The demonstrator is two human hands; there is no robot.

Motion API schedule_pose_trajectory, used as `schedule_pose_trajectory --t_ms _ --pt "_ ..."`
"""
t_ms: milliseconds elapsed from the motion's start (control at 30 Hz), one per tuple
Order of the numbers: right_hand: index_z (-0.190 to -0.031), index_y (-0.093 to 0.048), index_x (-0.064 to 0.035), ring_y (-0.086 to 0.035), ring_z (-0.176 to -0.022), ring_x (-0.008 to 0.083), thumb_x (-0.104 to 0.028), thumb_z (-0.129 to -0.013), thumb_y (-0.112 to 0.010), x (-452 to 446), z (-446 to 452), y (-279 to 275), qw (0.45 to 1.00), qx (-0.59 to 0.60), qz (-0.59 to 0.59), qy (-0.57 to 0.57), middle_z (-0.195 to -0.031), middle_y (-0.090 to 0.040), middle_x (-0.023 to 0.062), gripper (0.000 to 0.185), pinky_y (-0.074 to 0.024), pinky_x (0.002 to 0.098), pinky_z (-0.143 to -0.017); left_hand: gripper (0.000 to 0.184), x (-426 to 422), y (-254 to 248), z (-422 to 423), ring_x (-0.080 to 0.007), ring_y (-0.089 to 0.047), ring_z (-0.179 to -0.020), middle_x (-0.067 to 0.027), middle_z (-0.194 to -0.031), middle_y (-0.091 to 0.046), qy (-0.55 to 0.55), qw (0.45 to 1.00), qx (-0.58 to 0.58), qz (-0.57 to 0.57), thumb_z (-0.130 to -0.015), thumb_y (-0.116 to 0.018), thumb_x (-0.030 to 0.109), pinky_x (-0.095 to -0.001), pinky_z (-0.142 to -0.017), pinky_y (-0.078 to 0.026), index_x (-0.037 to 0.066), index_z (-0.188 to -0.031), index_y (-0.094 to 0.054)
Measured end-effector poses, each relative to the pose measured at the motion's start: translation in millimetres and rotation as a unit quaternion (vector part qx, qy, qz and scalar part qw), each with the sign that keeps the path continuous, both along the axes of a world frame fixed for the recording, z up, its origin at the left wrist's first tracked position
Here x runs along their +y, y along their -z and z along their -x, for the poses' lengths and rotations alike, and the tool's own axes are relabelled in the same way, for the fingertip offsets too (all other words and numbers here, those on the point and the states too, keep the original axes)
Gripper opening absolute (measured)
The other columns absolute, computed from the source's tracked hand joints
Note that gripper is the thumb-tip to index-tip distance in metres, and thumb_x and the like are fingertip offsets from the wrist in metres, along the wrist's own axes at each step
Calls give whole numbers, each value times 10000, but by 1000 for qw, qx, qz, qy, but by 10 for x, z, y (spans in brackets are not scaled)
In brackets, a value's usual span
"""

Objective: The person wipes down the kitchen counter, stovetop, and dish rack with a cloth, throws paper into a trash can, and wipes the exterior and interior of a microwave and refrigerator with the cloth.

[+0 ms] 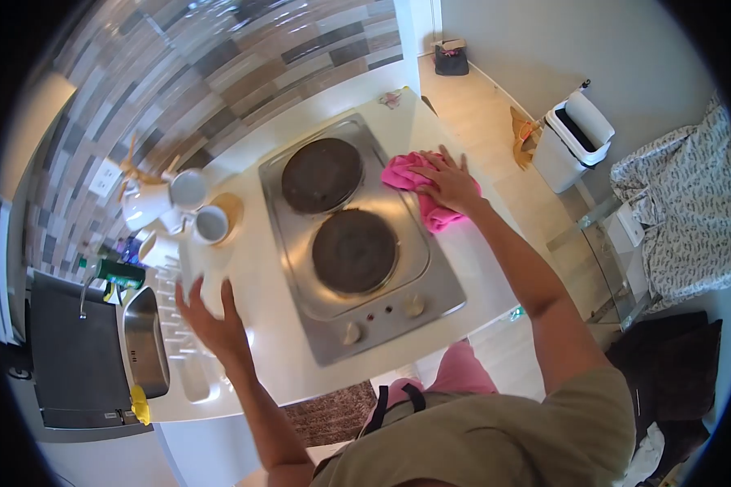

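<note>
My right hand (451,185) is on a bunched pink cloth (404,172), holding it against the white countertop just right of the stove. Its fingers are partly spread over the folds, and the palm hides part of the cloth. My left hand (218,325) hovers over the counter left of the stove, fingers apart, with nothing in it. Between the hands lies a steel stove (300,280) with two dark round hotplates and two knobs at its near edge. A white dish rack (170,312) is just left of my left hand.
White mugs (211,224) and a white kettle (144,203) stand at the back left. A green bottle (120,273) is beside the steel sink (146,345), where a yellow cloth (140,404) hangs at the edge. A white bin (573,142) stands on the floor at right.
</note>
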State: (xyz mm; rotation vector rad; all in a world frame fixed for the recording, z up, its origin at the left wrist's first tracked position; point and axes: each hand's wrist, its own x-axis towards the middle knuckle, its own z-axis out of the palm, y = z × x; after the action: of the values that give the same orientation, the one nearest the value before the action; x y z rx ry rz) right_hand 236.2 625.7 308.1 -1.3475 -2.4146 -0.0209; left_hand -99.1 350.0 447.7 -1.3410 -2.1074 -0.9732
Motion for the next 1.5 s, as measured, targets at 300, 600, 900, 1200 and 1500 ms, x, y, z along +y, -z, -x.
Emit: schedule_pose_trajectory --t_ms 300,600,900,1200,1500 --pt "-1045 -586 -100 -493 -978 337 -213 -837 -558 1373 -253 -34 988 132 -9 79 -1072 -522 122 239 -480 420 -785 348 4192 584 -1417 -367 -548 -973 -208 -1054 -566 466 856 84 204 -789 -575 90 -409 -857 -450 2 -1125 -559" --pt "-1052 -603 -180 -441 -1164 221 -214 -789 -597 873 -71 26 969 129 -22 -209 -1252 -479 21 266 -313 613 -953 339 5191 1144 -1581 -382 -595 -769 -211 -815 -597 320 864 198 334 -730 -582 102 -432 -738 -486 36 -1063 -587" --pt "-1094 -570 -161 -490 -1093 249 -187 -811 -508 1990 738 169 992 36 -95 -78 -1158 -520 48 291 -369 482 -890 105 4871 401 -1416 -230 -626 -580 -163 -715 -655 325 939 -60 96 -770 -578 49 -316 -558 -497 -33 -803 -635" --pt "-968 -639 -154 -564 -948 256 -177 -768 -560 2899 -10 -93 996 10 -40 79 -1038 -589 25 217 -479 429 -705 318 2967 -745 -1080 -128 -604 -790 -110 -926 -658 294 877 -368 96 -876 -581 127 -245 -736 -482 -67 -1127 -559" --pt "-1059 -627 -200 -480 -1097 219 -313 -817 -566 2532 1135 104 976 51 -103 -183 -1134 -540 -25 273 -399 475 -889 279 1644 -829 -1300 -100 -584 -734 -103 -917 -645 210 892 -393 78 -877 -565 32 -230 -642 -446 -50 -1143 -565"
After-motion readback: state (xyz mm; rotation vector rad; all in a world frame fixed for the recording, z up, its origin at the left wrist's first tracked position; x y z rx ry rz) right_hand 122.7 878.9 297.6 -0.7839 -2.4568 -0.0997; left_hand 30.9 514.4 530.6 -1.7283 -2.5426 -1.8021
